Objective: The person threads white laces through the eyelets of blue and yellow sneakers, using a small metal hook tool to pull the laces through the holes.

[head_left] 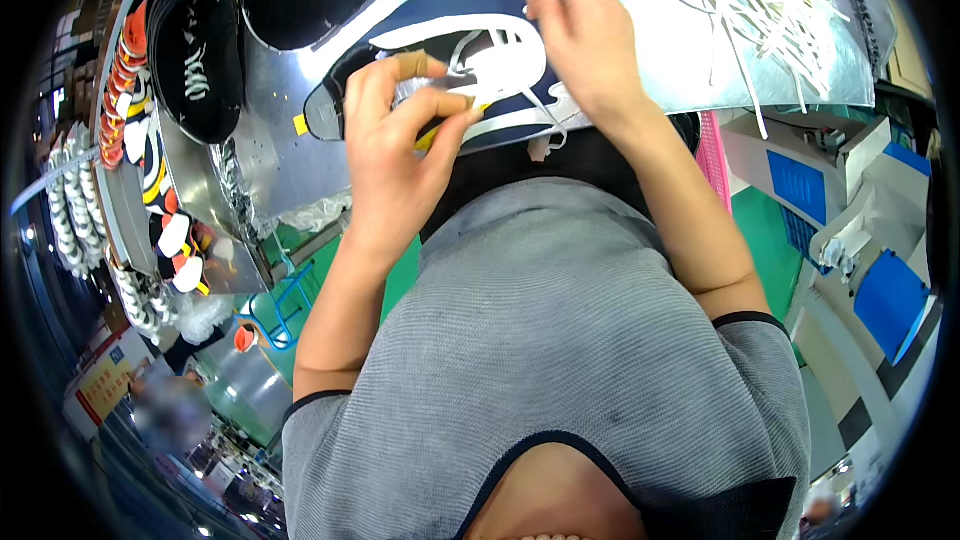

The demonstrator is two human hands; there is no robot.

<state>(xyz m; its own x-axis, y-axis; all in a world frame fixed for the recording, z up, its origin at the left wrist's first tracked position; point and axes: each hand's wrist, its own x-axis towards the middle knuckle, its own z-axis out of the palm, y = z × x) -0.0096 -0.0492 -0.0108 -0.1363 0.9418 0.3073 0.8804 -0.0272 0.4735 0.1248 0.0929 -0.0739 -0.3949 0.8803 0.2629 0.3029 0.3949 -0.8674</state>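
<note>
A navy and white shoe upper (pixel 415 13) lies on the metal table in front of me, its grey-black end to the left. A white shoelace (pixel 545 110) runs through part of its eyelets, and a loose length drops over the near table edge. My left hand (pixel 395 130) is over the near side of the upper, thumb and forefinger pinched close to the lacing; what lies between them is hidden. Tan tape wraps one of its fingers. Beyond the upper's right end, my right hand (pixel 588 35) is raised with curled fingers, thumb and forefinger near each other. Anything they hold is too small to make out.
A heap of loose white laces (pixel 755 0) covers the table's far right, some ends hanging over its edge. Black shoes (pixel 197 60) stand at the far left, near a rack of orange and white pieces (pixel 120 100). A pink basket (pixel 713 160) is below right.
</note>
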